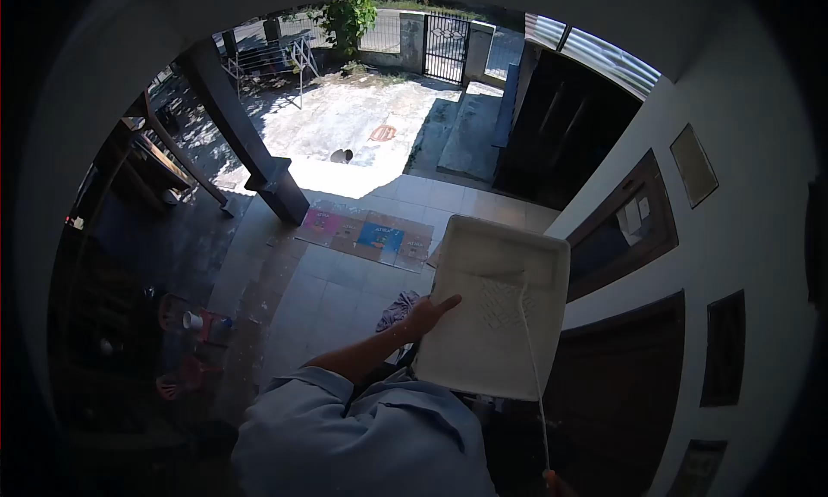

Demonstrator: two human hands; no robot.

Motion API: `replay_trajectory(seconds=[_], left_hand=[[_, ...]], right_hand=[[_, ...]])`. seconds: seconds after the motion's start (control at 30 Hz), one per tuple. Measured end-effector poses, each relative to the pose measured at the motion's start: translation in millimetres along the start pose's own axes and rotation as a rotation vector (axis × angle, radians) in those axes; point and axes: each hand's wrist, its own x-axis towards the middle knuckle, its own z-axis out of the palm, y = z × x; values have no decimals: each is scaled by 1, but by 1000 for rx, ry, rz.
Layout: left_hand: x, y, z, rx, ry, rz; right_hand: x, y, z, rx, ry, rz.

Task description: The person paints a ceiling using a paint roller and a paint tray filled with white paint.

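Head view:
Left hand (429, 313): arm stretched forward and up from a pale blue sleeve (297, 389), the grip clamped on the left edge of the paint tray (496, 311) — thumb laid along the tray's face, the other fingers hidden behind it.
Paint tray: white, held up and tilted in front of the person, to the right of middle, its deep end uppermost; its ribbed slope shows faintly.
Right hand (555, 481): only a sliver shows at the bottom edge, cut off by the frame — whether its grip is together or apart cannot be told.
Thin pole (533, 368): a pale line running from that sliver up across the tray; its upper end is hard to make out against the white.
Floor (332, 294): tiled, with flattened cardboard (366, 235) lying beyond the tray.
Left side: in deep shade — small red and white items (194, 320) there are too dim to name.
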Motion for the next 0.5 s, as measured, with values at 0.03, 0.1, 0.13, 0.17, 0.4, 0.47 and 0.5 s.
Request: replay_trajectory(seconds=[0.03,0.1,0.13,0.17,0.4,0.47,0.5], left_hand=[[11,-19,1,-105,-41,28],[21,-18,0,-190,-67,31],[8,-3,-5,-178,-58,-15],[0,2,-4,-170,-58,-61],[9,-11,6,-177,-36,33],[18,-20,5,-169,-35,31],[17,-19,4,-165,-31,30]], right_hand=[[3,2,0,1,-5,-15],[21,12,14,30,5,-44],[17,16,19,42,17,-38],[12,21,21,48,37,-29],[22,-7,29,-72,59,197],[23,-8,33,-70,89,165],[22,-8,35,-69,101,149]])
